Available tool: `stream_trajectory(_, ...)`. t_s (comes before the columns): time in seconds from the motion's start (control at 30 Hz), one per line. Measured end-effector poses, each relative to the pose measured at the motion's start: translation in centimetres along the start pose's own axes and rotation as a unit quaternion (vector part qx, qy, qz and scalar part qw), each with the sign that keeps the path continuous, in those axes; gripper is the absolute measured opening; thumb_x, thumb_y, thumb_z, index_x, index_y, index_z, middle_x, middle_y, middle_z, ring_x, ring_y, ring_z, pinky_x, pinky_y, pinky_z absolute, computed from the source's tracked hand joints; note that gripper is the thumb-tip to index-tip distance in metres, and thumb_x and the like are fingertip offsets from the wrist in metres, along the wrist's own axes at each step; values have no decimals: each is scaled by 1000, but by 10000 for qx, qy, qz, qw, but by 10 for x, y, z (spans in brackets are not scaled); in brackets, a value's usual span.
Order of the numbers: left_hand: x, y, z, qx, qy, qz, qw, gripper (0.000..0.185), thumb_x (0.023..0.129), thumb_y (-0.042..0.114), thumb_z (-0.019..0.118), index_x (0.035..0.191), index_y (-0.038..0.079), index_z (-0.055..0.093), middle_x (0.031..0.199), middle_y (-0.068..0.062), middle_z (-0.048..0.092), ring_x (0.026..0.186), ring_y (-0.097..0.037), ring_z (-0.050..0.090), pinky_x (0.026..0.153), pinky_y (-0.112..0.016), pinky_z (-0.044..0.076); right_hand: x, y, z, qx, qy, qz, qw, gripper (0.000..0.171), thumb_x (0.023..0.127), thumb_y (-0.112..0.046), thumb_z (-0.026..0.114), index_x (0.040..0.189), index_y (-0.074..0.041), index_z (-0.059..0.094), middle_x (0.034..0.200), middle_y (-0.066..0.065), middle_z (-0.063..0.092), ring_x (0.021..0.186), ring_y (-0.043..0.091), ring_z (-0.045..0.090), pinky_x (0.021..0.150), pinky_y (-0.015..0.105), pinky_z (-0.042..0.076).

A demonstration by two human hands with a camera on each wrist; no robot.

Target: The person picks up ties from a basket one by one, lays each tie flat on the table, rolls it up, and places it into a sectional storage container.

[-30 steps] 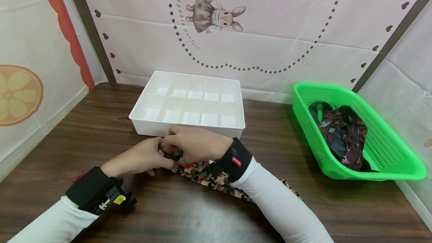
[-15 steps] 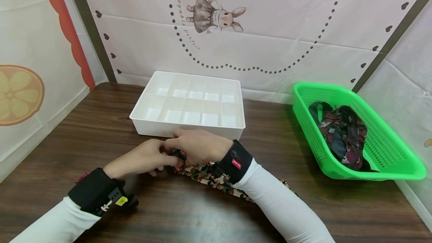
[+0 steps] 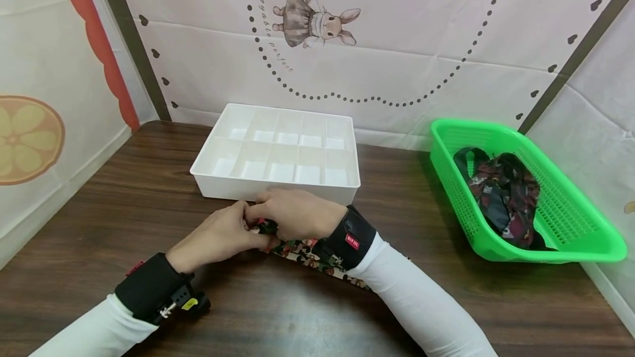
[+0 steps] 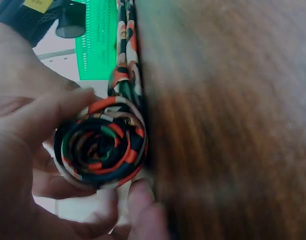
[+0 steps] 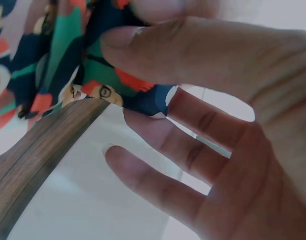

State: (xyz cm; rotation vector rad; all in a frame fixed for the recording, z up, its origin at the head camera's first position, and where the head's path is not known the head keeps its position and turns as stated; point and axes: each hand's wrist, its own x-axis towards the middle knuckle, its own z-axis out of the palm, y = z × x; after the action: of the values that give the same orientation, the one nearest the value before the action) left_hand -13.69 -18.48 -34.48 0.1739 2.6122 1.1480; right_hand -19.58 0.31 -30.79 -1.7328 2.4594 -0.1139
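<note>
A long folded strip of camouflage-patterned cloth (image 3: pixel 317 260) lies slantwise on the table, partly under my right forearm. Its left end is wound into a coiled roll (image 4: pixel 100 145), whose spiral faces the left wrist view. My left hand (image 3: pixel 218 236) grips this roll, thumb and fingers curled round it. Close against it, my right hand (image 3: pixel 300 214) pinches the cloth (image 5: pixel 42 65) between thumb and forefinger, while its other fingers spread below in the right wrist view. From above, the hands hide most of the roll.
Just beyond the hands stands a white divided box (image 3: pixel 278 182) with several compartments. A green basket (image 3: pixel 590 247) at the right holds dark patterned cloth (image 3: pixel 506 203). Fabric-covered walls (image 3: pixel 397 43) enclose the brown table (image 3: pixel 149 180) at the back and sides.
My left hand has moved rightward along the strip with the roll, and the right hand has shifted slightly right. The strip's far end no longer shows beyond my right sleeve.
</note>
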Motion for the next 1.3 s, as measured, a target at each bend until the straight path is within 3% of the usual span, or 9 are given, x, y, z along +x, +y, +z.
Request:
stream_trajectory(0.1,-1,1,-2,-348,-174,15,9992,40,90,46,79,100,9,65,70,-3,53,60,-19,52,54,-35,43,0,6,2,102,147,-25,9998,40,88,-2,84,121,-23,73,112,-6,63,103,9,55,85,23,47)
stream_trajectory(0.2,-1,-1,-1,-593,-128,4,9982,32,96,40,73,95,9,67,63,-4,53,55,-19,53,50,-34,42,0,11,4,170,237,-24,9996,43,89,3,81,124,-21,72,116,-7,65,105,9,56,87,23,47)
stream_trajectory(0.37,2,-2,9,-282,350,17,9990,33,92,38,75,84,12,57,65,1,48,57,-17,46,55,-32,35,0,12,2,181,73,88,9998,43,89,-1,82,127,-18,70,120,-5,66,109,11,58,91,23,48)
stream_trajectory(0.5,4,-1,14,-27,509,-11,9987,40,86,35,79,73,15,47,62,3,37,56,-15,37,56,-31,28,-4,11,-4,347,-130,95,9993,48,89,2,82,131,-18,73,124,-5,68,114,8,57,93,19,46)
stream_trajectory(0.67,3,3,13,22,492,19,9988,45,83,39,82,80,13,46,66,4,36,58,-16,38,56,-32,29,-7,12,-6,329,-16,16,9995,44,89,0,81,127,-21,76,114,-5,65,103,10,55,82,20,46)
stream_trajectory(0.83,0,3,6,-397,109,25,9991,42,95,48,74,94,8,59,69,-2,52,61,-20,54,57,-34,44,-13,17,2,57,337,63,9994,42,86,-14,89,124,-22,74,113,-4,60,99,11,53,81,23,47)
stream_trajectory(1.0,-1,1,3,-784,-113,41,9969,40,103,42,65,114,4,69,83,-10,66,71,-24,63,64,-39,55,-17,20,9,-59,598,-32,9982,48,80,-20,95,120,-18,67,111,-2,55,97,12,52,80,23,47)
stream_trajectory(1.1,0,1,5,-803,-131,55,9967,36,99,38,71,110,4,67,81,-8,65,68,-23,62,61,-37,54,-20,17,6,35,514,-20,9987,51,81,-21,95,123,-17,66,116,-1,57,100,12,53,84,24,47)
stream_trajectory(1.3,2,7,13,-487,41,7,9988,39,86,31,79,104,5,57,76,-4,56,61,-19,54,55,-34,45,-25,8,-2,318,-54,142,9994,52,90,-17,87,138,-18,67,131,-6,66,111,13,56,91,24,48)
